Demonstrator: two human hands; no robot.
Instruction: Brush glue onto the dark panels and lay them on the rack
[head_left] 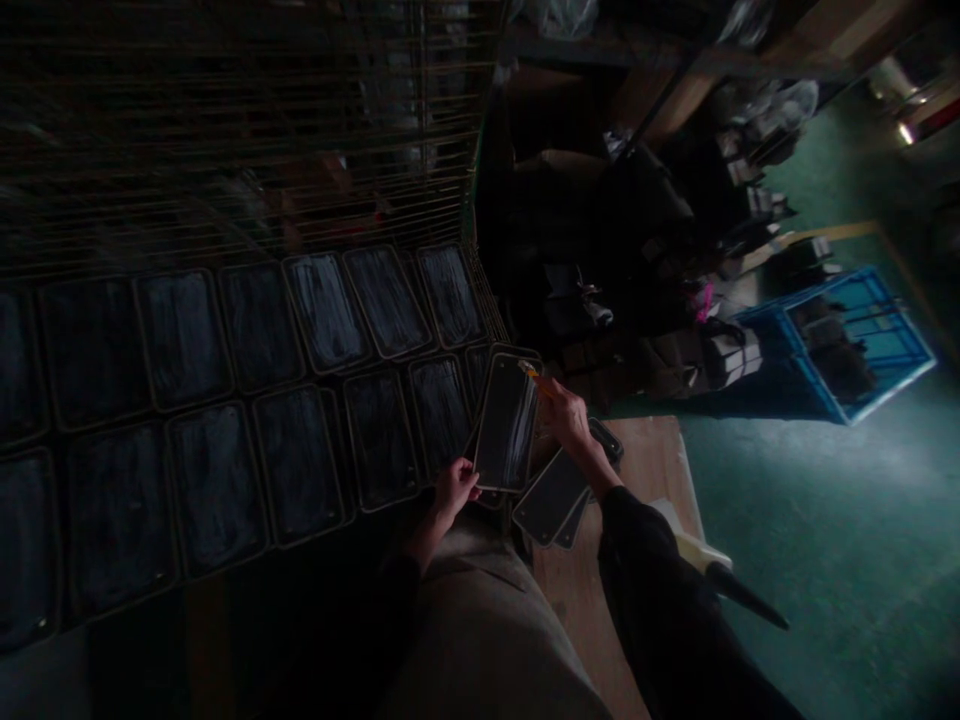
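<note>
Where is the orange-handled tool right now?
In the head view, the orange-handled tool is just right of centre, in the right hand, at the upper end of the dark panel the left hand holds.

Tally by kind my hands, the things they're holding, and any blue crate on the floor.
Hands: 2, the left hand and right hand
Held dark panel: 1
Held yellow-handled tool: 1
Blue crate: 1
Total: 5

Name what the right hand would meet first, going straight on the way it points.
Probably the dark panel held at its corner by the left hand: the orange-handled tool in the right hand overlaps its upper end, though depth is unclear.
</note>
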